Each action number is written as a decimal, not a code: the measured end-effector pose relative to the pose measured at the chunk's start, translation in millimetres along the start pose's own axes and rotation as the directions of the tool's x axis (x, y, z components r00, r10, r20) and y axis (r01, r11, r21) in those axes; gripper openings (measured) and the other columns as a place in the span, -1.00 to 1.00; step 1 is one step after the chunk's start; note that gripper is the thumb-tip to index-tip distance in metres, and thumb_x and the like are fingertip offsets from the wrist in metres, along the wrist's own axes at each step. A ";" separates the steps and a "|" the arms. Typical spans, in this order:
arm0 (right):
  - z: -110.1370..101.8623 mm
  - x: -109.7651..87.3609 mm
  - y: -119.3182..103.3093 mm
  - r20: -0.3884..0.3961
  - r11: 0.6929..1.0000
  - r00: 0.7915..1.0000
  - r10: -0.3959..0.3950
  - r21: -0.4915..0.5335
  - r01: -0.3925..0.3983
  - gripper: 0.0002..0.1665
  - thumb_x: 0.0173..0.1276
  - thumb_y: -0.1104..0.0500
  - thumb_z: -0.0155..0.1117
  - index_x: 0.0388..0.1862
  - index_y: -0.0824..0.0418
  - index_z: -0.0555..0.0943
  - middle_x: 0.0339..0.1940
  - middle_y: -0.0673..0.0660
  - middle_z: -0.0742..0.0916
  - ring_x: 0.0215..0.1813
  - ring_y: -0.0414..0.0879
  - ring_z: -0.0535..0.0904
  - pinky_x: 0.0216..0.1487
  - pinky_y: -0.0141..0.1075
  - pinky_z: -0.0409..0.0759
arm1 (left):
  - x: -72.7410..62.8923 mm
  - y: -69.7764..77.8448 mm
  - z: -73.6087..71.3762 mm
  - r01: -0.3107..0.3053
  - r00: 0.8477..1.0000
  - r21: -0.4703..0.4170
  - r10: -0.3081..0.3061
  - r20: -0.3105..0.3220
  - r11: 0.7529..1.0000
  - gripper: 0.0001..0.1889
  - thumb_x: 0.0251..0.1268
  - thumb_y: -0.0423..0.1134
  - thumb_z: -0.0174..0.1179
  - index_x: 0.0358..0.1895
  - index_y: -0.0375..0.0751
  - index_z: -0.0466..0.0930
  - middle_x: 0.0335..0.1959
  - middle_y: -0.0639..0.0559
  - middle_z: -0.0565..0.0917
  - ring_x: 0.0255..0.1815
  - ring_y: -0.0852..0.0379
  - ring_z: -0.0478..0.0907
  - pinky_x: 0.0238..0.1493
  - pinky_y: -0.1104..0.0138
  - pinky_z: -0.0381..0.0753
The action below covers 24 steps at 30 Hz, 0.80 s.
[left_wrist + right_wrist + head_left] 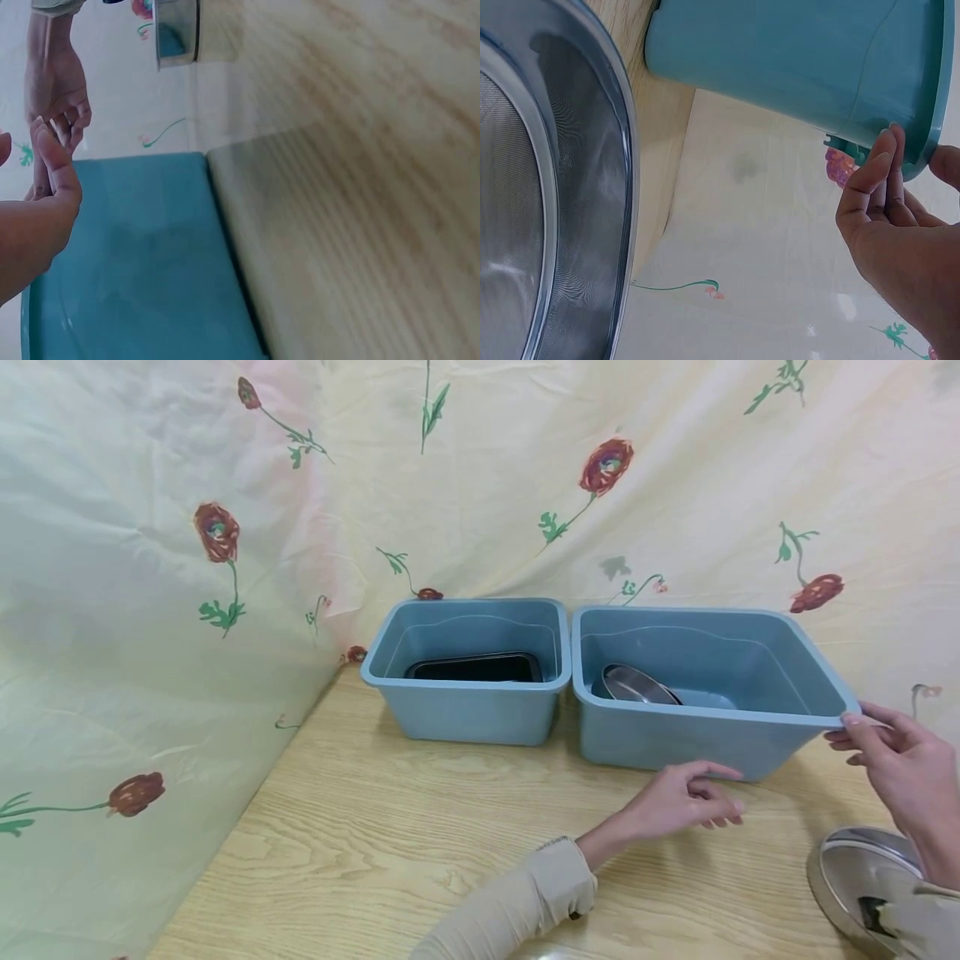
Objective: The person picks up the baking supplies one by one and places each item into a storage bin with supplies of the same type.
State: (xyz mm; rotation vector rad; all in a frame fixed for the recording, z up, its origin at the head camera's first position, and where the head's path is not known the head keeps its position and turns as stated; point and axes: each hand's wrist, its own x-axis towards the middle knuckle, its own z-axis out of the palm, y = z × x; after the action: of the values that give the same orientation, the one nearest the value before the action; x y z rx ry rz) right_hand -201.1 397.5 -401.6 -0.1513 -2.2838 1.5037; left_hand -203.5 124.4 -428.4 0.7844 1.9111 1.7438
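Note:
A blue plastic tub stands at the right, holding shiny metal dishes in its left part. My right hand grips this tub's front right corner, thumb on the rim and fingers beneath it. In the right wrist view those fingers lie against the tub's outer wall. My left hand is in front of the same tub, low near its base, fingers loosely bent and nothing in them. The left wrist view shows that hand beside the tub's wall.
A second blue tub stands close on the left with a black rectangular tray inside. A round shiny metal vessel rests on the wooden table under the right forearm. Flowered cloth hangs behind and at left.

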 end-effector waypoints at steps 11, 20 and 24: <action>-2.3 0.9 -0.8 -0.004 1.000 1.000 -0.009 0.014 0.009 -0.67 0.64 0.17 0.13 0.03 -0.36 0.50 -0.40 -0.45 0.71 -0.37 -0.56 0.61 -0.40 -0.64 0.48 | 5.2 -5.5 17.1 0.038 0.999 -0.029 -0.038 -0.005 0.999 -0.62 0.46 -0.36 0.29 0.29 -0.14 0.59 -0.35 0.05 0.80 -0.43 0.35 0.66 -0.26 0.42 0.70; -2.7 2.4 0.1 -0.004 1.000 1.000 0.002 0.003 -0.002 -0.71 0.63 0.13 0.14 0.07 -0.34 0.50 -0.40 -0.45 0.71 -0.37 -0.55 0.61 -0.40 -0.63 0.49 | 6.4 -10.8 28.7 0.055 0.998 -0.041 -0.055 -0.005 0.998 -0.63 0.46 -0.35 0.29 0.28 -0.14 0.60 -0.39 0.06 0.79 -0.46 0.37 0.64 -0.30 0.43 0.69; -3.3 0.6 -0.1 0.004 1.000 1.000 0.002 -0.001 -0.002 -0.71 0.63 0.13 0.15 0.11 -0.32 0.52 -0.39 -0.44 0.71 -0.35 -0.55 0.61 -0.40 -0.63 0.49 | 6.7 -12.6 34.5 0.064 0.998 -0.043 -0.064 0.001 0.997 -0.63 0.45 -0.37 0.30 0.27 -0.17 0.60 -0.40 0.05 0.78 -0.47 0.38 0.63 -0.31 0.44 0.69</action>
State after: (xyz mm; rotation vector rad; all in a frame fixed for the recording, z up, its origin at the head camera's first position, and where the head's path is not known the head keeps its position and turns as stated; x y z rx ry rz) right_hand -200.3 400.5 -400.2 -0.1511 -2.2881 1.5055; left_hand -187.4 154.1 -444.4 0.6998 1.8718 1.7409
